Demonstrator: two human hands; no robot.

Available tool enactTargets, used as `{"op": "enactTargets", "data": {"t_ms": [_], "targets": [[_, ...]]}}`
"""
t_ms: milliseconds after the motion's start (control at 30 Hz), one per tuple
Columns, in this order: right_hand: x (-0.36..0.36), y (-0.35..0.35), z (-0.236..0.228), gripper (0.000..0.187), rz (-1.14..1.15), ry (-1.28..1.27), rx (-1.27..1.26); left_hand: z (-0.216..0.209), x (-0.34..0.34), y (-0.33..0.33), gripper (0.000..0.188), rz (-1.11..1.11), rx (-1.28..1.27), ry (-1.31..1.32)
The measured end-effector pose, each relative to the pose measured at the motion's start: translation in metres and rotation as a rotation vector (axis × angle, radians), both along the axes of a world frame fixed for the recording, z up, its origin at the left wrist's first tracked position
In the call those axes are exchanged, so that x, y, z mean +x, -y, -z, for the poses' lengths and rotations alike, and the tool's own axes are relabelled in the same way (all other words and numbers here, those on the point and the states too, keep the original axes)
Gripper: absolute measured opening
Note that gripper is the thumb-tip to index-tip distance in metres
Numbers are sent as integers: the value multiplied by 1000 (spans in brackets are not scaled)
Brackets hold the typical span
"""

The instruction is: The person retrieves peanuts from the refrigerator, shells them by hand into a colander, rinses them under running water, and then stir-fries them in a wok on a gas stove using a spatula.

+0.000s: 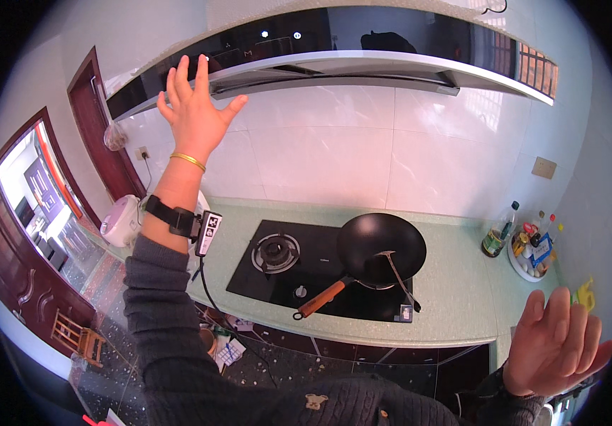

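My left hand (197,106) is raised with its fingers spread, holding nothing. One fingertip reaches the black glass panel of the range hood (419,37), beside small lit icons; whether it touches cannot be told. At the lower right, my right hand (556,341) is held up, fingers loosely bent and apart, with nothing in it. A black wok (363,245) with a wooden handle sits on the right burner of the gas cooktop (249,273). A long-handled spatula (399,275) leans in it, its handle over the rim. The left burner (275,252) is bare.
On the green counter (455,298), a bottle (497,238) and a white basket (529,273) of seasonings stand at the right. A pink and white rice cooker (120,220) is at the left. A small wooden chair (78,336) stands on the floor near the door.
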State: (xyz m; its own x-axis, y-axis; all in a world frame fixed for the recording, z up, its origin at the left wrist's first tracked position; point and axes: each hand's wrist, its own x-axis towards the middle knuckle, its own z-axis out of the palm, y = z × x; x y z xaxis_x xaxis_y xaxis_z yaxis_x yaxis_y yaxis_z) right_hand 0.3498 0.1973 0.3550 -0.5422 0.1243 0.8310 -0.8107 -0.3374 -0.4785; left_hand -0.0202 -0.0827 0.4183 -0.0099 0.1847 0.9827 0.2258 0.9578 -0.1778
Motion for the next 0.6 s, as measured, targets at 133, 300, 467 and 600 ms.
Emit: {"op": "enactTargets", "data": {"t_ms": [133, 300, 467, 600], "targets": [[-1, -11, 12, 48, 89, 60, 47, 1, 5, 1, 89, 39, 30, 50], [-29, -60, 117, 52, 120, 413, -6, 43, 40, 11, 84, 180, -60, 79], [-46, -115, 347, 36, 246, 1422, -460, 159, 97, 19, 70, 233, -236, 334], [-36, -114, 494, 30, 494, 1816, -762, 260, 144, 25, 69, 379, -336, 667]]}}
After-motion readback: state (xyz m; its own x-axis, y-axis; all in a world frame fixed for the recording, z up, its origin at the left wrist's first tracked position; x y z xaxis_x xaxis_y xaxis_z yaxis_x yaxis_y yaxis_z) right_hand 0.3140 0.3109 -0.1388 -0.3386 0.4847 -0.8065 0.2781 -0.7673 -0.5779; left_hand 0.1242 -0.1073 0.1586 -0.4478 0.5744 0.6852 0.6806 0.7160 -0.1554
